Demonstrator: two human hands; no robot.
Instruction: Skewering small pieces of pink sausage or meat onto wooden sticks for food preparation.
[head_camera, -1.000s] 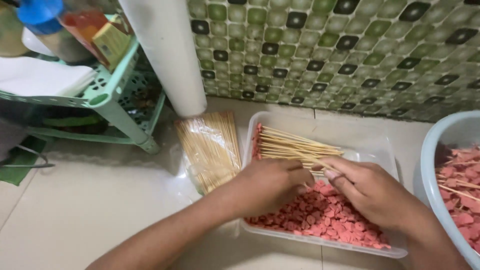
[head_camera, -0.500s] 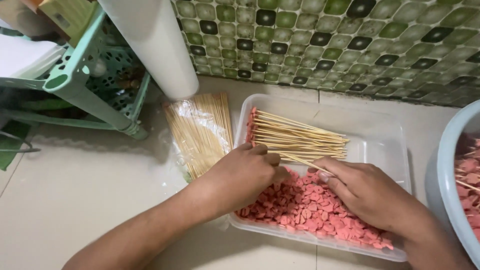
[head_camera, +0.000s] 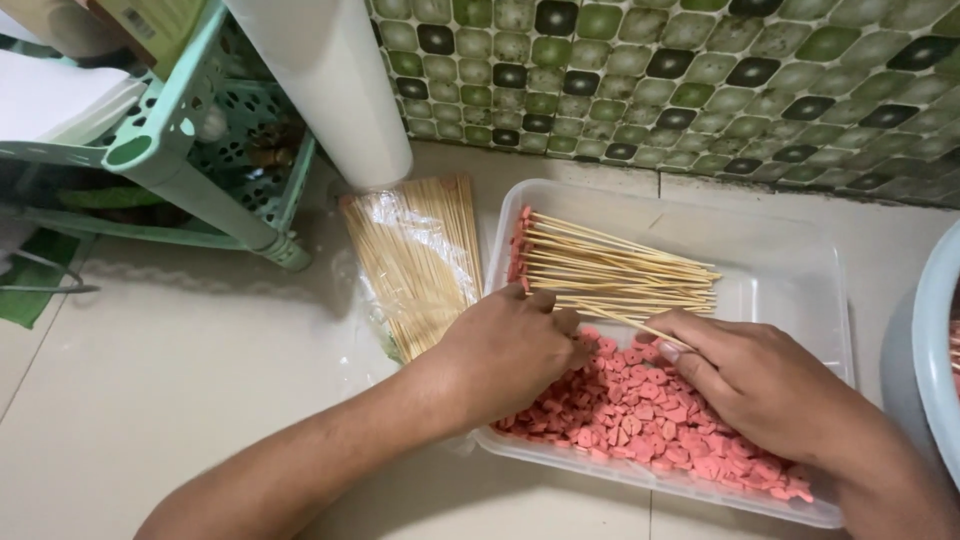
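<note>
A clear plastic tray (head_camera: 790, 262) on the tiled floor holds a heap of small pink pieces (head_camera: 640, 415) and a row of bamboo skewers (head_camera: 610, 270) with pink pieces on their left ends. My left hand (head_camera: 505, 352) reaches into the tray at the near edge of the skewer row, fingers curled down among the pink pieces. My right hand (head_camera: 760, 385) pinches one thin skewer (head_camera: 620, 322) that points left toward the other hand. What the left fingers hold is hidden.
A plastic bag of bare skewers (head_camera: 415, 260) lies left of the tray. A white pipe (head_camera: 330, 85) stands behind it. A green plastic rack (head_camera: 175, 160) is at the left, a light blue basin (head_camera: 935, 350) at the right, a mosaic tile wall (head_camera: 680, 80) behind.
The view has shifted left and closer. My left hand has slid a little toward the skewer tip; my right hand stays on the skewer over the pink pieces.
</note>
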